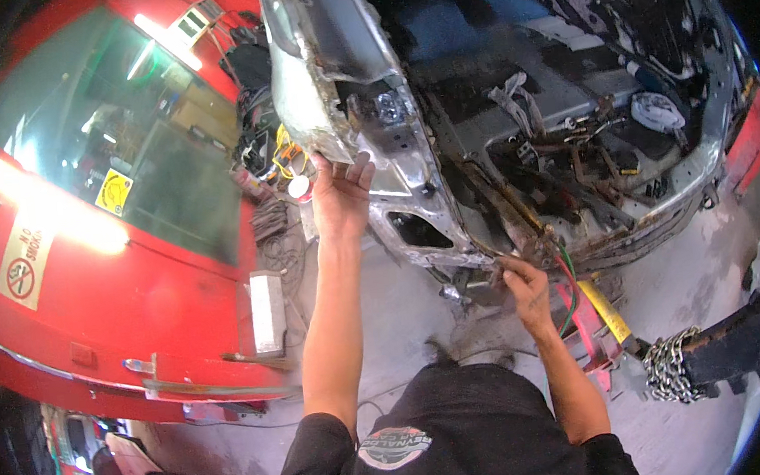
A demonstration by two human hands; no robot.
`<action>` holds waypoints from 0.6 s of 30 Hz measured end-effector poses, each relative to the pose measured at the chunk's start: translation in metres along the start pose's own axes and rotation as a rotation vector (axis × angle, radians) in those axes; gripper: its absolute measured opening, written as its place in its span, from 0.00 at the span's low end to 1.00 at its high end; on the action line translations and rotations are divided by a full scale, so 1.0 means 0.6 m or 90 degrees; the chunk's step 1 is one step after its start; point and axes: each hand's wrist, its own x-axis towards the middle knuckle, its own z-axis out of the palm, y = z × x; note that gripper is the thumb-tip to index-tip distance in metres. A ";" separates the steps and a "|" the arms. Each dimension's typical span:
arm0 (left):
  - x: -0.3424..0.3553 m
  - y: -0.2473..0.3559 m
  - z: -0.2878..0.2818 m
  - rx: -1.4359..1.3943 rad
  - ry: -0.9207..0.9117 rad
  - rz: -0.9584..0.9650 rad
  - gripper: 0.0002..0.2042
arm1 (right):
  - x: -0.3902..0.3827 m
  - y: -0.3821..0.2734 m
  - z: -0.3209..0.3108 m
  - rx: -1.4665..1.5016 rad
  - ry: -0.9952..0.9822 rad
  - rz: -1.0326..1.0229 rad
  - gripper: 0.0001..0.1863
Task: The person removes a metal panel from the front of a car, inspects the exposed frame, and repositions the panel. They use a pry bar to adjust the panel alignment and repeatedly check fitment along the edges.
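My left hand (341, 190) has its fingers curled at the lower edge of a pale, worn metal panel (299, 92) on the stripped silver car body (411, 235). My right hand (524, 284) is lower and to the right, fingers pinched at the body's front lip; what they grip is too small to make out. Just right of those fingers lies a brass torch-like fitting (541, 241) with red and green hoses (568, 301) hanging from it. Behind, loose tools and metal pieces (581, 128) sit in the body's open bay.
A red wall (92, 323) with a window stands left, and cables and yellow cord (288, 151) are heaped beside the car. A pale block (267, 313) lies on the grey floor. At right are a red-and-yellow stand (607, 313) and a dark beam (728, 344) wrapped in chain.
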 end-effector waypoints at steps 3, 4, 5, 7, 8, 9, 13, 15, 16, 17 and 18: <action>-0.009 0.006 0.009 0.045 0.002 0.015 0.20 | -0.013 0.043 0.012 -0.032 -0.041 0.053 0.17; -0.013 0.001 0.005 0.048 0.009 -0.004 0.19 | -0.017 0.054 0.017 -0.033 -0.077 0.075 0.17; -0.016 -0.004 -0.003 0.050 0.014 -0.023 0.18 | -0.020 0.062 0.021 -0.035 -0.112 0.097 0.16; -0.031 -0.031 -0.038 0.113 -0.027 -0.077 0.14 | -0.037 0.082 0.031 -0.077 -0.164 0.091 0.15; -0.067 -0.046 -0.025 0.139 0.017 -0.124 0.13 | -0.047 0.108 0.028 -0.122 -0.178 0.109 0.15; -0.101 -0.073 -0.041 0.213 0.021 -0.168 0.13 | -0.060 0.140 0.025 -0.166 -0.194 0.128 0.15; -0.284 -0.203 -0.190 0.492 -0.105 -0.382 0.16 | -0.161 0.243 -0.014 -0.328 -0.263 0.121 0.16; -0.399 -0.281 -0.311 0.637 -0.242 -0.454 0.17 | -0.236 0.327 -0.063 -0.437 -0.291 0.114 0.16; -0.455 -0.318 -0.383 0.791 -0.414 -0.343 0.19 | -0.280 0.374 -0.096 -0.512 -0.301 0.137 0.17; -0.516 -0.336 -0.431 0.862 -0.540 -0.240 0.22 | -0.334 0.424 -0.138 -0.653 -0.264 0.056 0.16; -0.546 -0.321 -0.415 0.912 -0.670 -0.332 0.22 | -0.393 0.476 -0.212 -0.649 -0.282 0.192 0.15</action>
